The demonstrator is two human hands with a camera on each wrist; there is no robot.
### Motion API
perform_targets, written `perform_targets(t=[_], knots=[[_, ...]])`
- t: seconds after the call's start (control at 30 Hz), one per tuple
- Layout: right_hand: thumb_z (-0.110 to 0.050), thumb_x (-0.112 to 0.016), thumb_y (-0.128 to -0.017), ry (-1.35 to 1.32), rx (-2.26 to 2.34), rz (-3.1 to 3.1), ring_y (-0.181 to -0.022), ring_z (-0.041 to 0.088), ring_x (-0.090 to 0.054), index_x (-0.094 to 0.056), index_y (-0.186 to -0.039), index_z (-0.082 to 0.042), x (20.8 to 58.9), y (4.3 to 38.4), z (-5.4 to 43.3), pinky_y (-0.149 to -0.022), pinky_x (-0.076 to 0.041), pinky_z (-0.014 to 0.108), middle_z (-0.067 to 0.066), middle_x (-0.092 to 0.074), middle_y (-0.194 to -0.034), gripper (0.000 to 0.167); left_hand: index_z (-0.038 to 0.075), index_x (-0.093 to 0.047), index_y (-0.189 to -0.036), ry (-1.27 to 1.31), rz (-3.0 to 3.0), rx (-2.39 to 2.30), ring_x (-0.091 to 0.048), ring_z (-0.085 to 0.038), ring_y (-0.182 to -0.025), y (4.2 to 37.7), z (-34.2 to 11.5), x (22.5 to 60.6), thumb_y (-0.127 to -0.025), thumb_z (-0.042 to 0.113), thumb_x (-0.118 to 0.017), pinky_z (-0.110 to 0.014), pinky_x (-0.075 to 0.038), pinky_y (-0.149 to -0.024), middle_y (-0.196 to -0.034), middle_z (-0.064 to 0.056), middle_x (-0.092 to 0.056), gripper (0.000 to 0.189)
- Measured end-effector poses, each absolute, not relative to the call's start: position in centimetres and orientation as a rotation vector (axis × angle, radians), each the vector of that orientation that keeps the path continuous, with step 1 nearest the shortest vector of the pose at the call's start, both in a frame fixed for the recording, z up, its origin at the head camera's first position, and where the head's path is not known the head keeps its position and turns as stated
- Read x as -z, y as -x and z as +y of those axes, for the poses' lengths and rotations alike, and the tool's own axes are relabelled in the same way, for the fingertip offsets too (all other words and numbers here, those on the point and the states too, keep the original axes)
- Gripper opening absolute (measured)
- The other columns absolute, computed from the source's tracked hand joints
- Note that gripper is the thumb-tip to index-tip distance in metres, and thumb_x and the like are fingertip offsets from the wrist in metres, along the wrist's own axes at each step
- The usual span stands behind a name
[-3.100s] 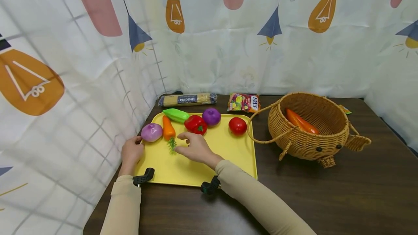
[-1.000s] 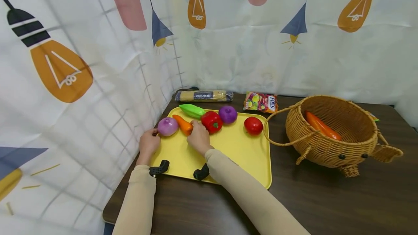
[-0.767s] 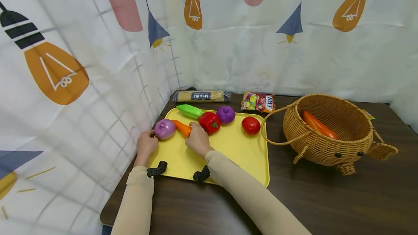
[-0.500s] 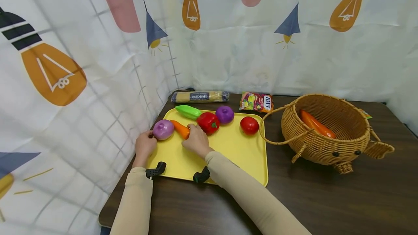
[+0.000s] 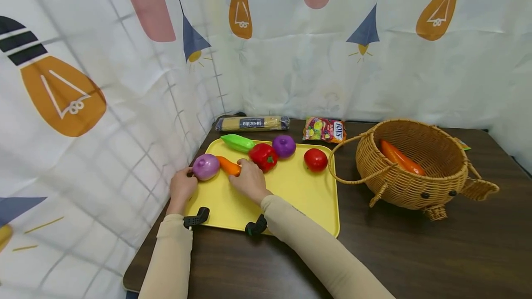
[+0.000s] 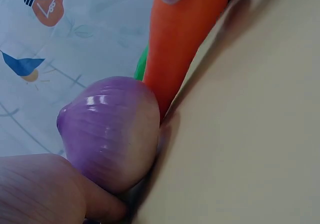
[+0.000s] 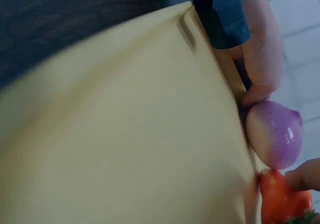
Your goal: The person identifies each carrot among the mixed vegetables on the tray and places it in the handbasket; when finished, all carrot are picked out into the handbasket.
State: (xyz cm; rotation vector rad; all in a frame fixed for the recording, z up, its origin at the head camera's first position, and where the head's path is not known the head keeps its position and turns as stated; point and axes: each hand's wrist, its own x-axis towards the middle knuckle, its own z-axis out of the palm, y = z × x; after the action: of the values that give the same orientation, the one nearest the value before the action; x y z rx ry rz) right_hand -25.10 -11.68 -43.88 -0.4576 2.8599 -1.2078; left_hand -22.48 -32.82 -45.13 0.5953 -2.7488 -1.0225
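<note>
In the head view my right hand [image 5: 250, 181] pinches the thick leafy end of an orange toy carrot [image 5: 227, 165], which lies slanted on the yellow tray [image 5: 299, 197]. Its narrow end touches a purple-and-white toy onion [image 5: 205, 166], as the left wrist view also shows. Its green leaves are mostly hidden by the hand in the head view. My left hand [image 5: 182, 189] grips the tray's left rim beside the onion, with a digit over the edge. Just right of the carrot sits a red bell pepper [image 5: 263, 157].
A green toy vegetable [image 5: 237, 142], a purple round one [image 5: 284, 146] and a tomato [image 5: 315, 159] lie on the tray. Behind are a spaghetti pack [image 5: 252, 123] and a candy bag [image 5: 324, 129]. At right stands a wicker basket [image 5: 409, 195] holding an orange-red vegetable [image 5: 401, 158].
My right hand has gone from hovering by the carrot's leaves to pinching its thick end, which has swung to the right. My left hand stays at the rim. The head view has shifted.
</note>
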Motion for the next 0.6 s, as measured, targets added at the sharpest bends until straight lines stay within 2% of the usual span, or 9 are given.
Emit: perform_targets(t=[0.23, 0.47, 0.6], knots=[[-0.03, -0.072, -0.085, 0.45, 1.391, 2.828, -0.091, 0.02, -0.057, -0.062, -0.126, -0.01, 42.9, 24.2, -10.5, -0.086, -0.05, 0.031, 0.005, -0.063, -0.111, 0.046, -0.008, -0.054, -0.132, -0.602, -2.736, 1.029, -0.045, -0.045, -0.125, 22.7, -32.8, 45.4, -0.089, 0.006, -0.042, -0.055, -0.034, -0.106, -0.132, -0.029, -0.053, 0.047], [-0.025, -0.072, -0.085, 0.507, 1.604, 2.821, -0.092, 0.016, -0.056, -0.063, -0.126, -0.011, 42.5, 23.5, -9.0, -0.083, -0.05, 0.028, 0.003, -0.062, -0.111, 0.044, -0.009, -0.055, -0.13, -0.591, -2.729, 1.035, -0.046, -0.046, -0.124, 22.6, -32.5, 45.1, -0.091, 0.007, -0.044, -0.054, -0.034, -0.106, -0.131, -0.029, -0.055, 0.044], [-0.022, -0.073, -0.084, 0.533, 1.72, 2.808, -0.093, 0.016, -0.057, -0.063, -0.125, -0.011, 42.1, 23.3, -8.0, -0.083, -0.05, 0.028, 0.003, -0.061, -0.112, 0.044, -0.007, -0.058, -0.129, -0.579, -2.72, 1.019, -0.049, -0.046, -0.121, 22.5, -32.5, 45.1, -0.091, 0.008, -0.046, -0.054, -0.038, -0.102, -0.128, -0.029, -0.057, 0.042]])
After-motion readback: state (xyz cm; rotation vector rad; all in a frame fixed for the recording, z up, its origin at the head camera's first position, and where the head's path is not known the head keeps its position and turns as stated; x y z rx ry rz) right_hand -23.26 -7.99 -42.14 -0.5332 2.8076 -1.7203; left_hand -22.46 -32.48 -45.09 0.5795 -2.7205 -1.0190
